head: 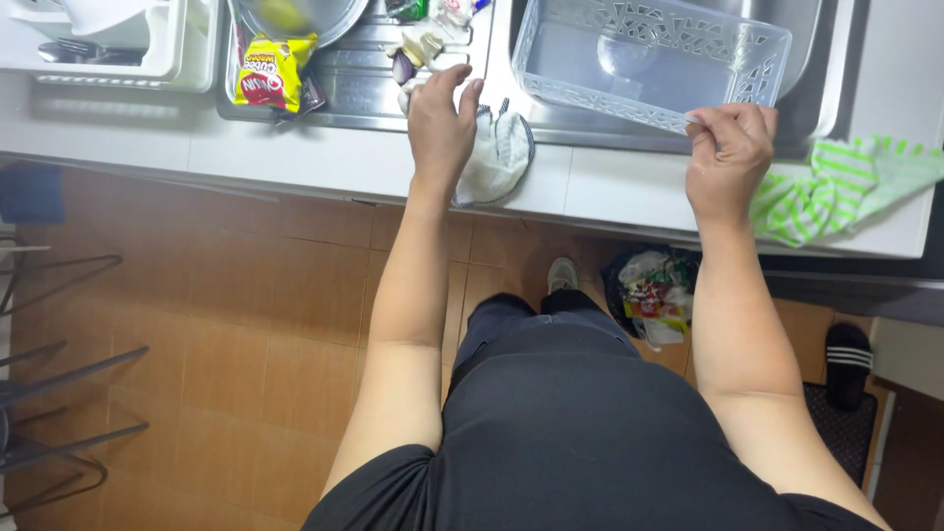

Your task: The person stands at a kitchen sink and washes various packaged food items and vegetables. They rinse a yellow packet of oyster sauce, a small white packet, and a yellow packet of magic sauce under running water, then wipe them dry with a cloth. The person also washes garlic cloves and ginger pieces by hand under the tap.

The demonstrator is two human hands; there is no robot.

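Observation:
My right hand [729,149] pinches the near rim of a clear plastic basket [649,61] that sits tilted over the steel sink. My left hand [442,123] rests on the counter edge with its fingers apart, touching a grey-white cloth [500,155] and reaching toward small scraps and a garlic-like piece [404,67] on the steel drainboard. Nothing is in the left hand.
A yellow snack packet [267,71] and a steel bowl [295,20] lie at the drainboard's left. A white dish rack [118,44] stands far left. A green striped cloth [836,187] lies on the counter right. On the floor sit a rubbish bag [651,290] and a black slipper [848,364].

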